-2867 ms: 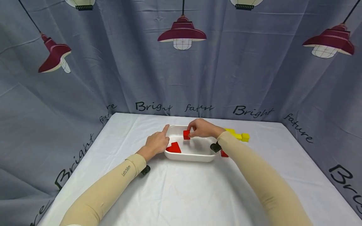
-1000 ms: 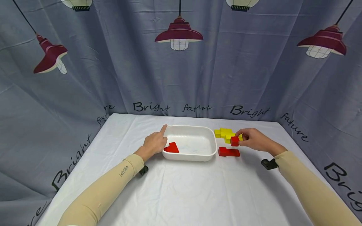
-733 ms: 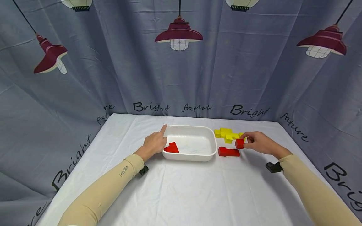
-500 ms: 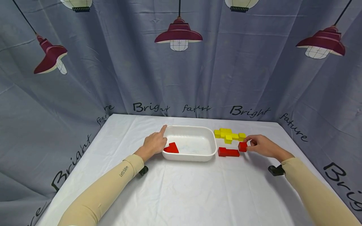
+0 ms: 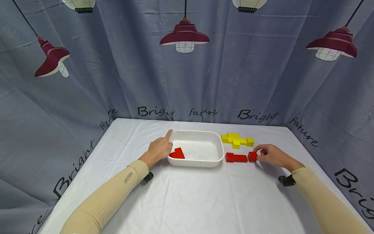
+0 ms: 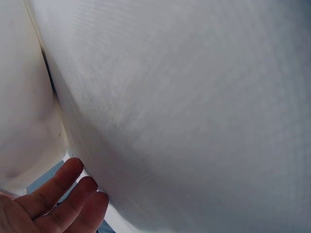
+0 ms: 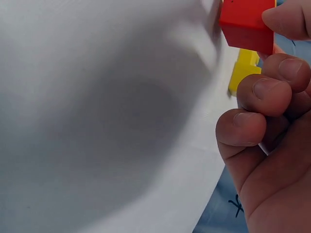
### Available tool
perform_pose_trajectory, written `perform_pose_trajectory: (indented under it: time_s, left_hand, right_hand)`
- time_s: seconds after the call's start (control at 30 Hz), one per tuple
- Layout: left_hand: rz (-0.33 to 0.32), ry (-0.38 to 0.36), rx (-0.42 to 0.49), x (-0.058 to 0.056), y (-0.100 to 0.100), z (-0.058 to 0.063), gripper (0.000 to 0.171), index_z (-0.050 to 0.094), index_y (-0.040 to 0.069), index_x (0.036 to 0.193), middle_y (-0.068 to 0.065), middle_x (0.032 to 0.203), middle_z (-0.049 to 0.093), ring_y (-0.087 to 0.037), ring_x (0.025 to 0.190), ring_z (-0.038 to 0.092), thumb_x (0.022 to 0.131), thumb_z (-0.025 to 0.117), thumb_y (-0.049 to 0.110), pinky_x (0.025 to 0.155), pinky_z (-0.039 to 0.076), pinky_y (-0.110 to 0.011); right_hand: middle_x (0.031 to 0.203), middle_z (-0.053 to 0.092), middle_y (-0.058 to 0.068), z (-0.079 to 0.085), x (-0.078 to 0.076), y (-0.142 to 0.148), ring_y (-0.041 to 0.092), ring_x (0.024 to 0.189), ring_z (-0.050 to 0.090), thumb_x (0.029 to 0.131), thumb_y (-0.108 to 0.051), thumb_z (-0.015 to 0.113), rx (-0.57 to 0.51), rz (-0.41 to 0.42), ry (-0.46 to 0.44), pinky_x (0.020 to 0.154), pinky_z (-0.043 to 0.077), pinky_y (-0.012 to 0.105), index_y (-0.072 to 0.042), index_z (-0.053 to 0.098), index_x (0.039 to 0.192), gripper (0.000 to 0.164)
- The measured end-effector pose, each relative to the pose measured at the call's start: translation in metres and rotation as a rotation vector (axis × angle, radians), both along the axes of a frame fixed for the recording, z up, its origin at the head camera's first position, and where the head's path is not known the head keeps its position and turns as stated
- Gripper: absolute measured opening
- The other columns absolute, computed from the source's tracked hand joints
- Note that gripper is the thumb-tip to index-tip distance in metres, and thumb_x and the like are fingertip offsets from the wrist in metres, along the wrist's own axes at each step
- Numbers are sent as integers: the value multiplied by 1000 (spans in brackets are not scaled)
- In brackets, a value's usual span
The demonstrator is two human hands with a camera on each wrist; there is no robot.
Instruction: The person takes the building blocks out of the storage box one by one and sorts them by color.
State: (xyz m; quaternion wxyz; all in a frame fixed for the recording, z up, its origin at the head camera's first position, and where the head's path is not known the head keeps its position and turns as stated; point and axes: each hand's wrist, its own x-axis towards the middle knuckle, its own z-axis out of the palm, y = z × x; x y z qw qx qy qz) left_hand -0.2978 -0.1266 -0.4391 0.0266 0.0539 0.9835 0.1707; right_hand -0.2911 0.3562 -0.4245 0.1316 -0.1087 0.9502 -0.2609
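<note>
Between thumb and fingers of my right hand (image 5: 271, 155), a red cube (image 5: 252, 156) is pinched, low at the right end of a row of red blocks (image 5: 236, 158). In the right wrist view the thumb presses one side of the red cube (image 7: 248, 24), with the other fingers curled below. My left hand (image 5: 159, 148) rests at the left end of a white tray (image 5: 201, 163), index finger stretched along the rim. The left wrist view shows fingers (image 6: 58, 187) extended beside the tray's pale wall (image 6: 29, 107). Red pieces (image 5: 178, 153) lie in the tray's near left corner.
Behind the red row, several yellow blocks (image 5: 235, 141) lie grouped right of the tray; one yellow cube (image 5: 250, 142) sits at their right end. White cloth (image 5: 193, 198) covers the table. A grey curtain (image 5: 204, 81) printed with lamps hangs behind.
My right hand has carried the red cube out from over the tray, past the yellow blocks, then right and nearer to the red row's end. The left hand stays at the tray.
</note>
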Motion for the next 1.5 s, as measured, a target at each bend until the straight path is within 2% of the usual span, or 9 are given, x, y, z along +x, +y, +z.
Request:
perform_pose_trajectory:
  time_s: [0.33, 0.53, 0.73, 0.93, 1.17, 1.33, 1.5]
  left_hand:
    - [-1, 1, 3, 1, -1, -1, 65, 17, 21, 162, -6, 72, 58, -24, 68, 56, 101, 38, 27, 56, 44, -36]
    - [0, 7, -1, 1, -1, -2, 65, 17, 21, 162, -6, 72, 58, -24, 69, 57, 101, 38, 27, 56, 44, -36]
    - [-4, 14, -10, 0, -2, -1, 65, 17, 21, 162, -6, 73, 58, -24, 71, 57, 101, 38, 27, 58, 44, -36]
    - [-3, 15, -10, 0, -1, -1, 65, 18, 20, 162, -5, 74, 58, -24, 72, 57, 101, 39, 27, 58, 44, -36]
    - [-1, 20, -6, 0, -1, -1, 64, 18, 21, 162, -5, 75, 59, -24, 72, 57, 102, 39, 27, 59, 45, -37]
    - [-4, 23, -11, 0, -1, -1, 64, 18, 21, 162, -5, 77, 60, -23, 73, 57, 102, 40, 27, 59, 45, -37]
    - [-6, 23, -7, 0, 0, -2, 65, 18, 20, 162, -6, 74, 59, -24, 71, 57, 101, 40, 26, 57, 44, -36]
  right_hand:
    - [79, 49, 4, -3, 3, -2, 20, 71, 47, 88, -19, 71, 19, -26, -20, 58, 36, 28, -6, 66, 120, 35]
    - [75, 48, 4, 6, 2, -6, 20, 68, 45, 89, -17, 69, 21, -16, 16, 57, 35, 28, -5, 63, 125, 39]
    - [75, 48, 4, 16, -2, -22, 21, 69, 46, 90, -20, 70, 12, -1, 40, 57, 36, 28, -3, 63, 128, 42]
    - [74, 48, 4, 26, -4, -47, 20, 67, 47, 90, -18, 71, -12, 56, 76, 57, 39, 27, -2, 66, 125, 40]
    - [72, 47, 4, 39, -9, -80, 20, 64, 45, 91, -18, 70, -46, 132, 76, 55, 38, 27, -5, 69, 120, 32]
    - [72, 49, 3, 46, -16, -103, 19, 68, 48, 91, -19, 71, -53, 207, 97, 59, 39, 27, -7, 71, 117, 29]
    - [72, 53, 3, 54, -23, -125, 17, 67, 50, 91, -17, 70, -95, 288, 71, 61, 41, 27, -8, 73, 115, 25]
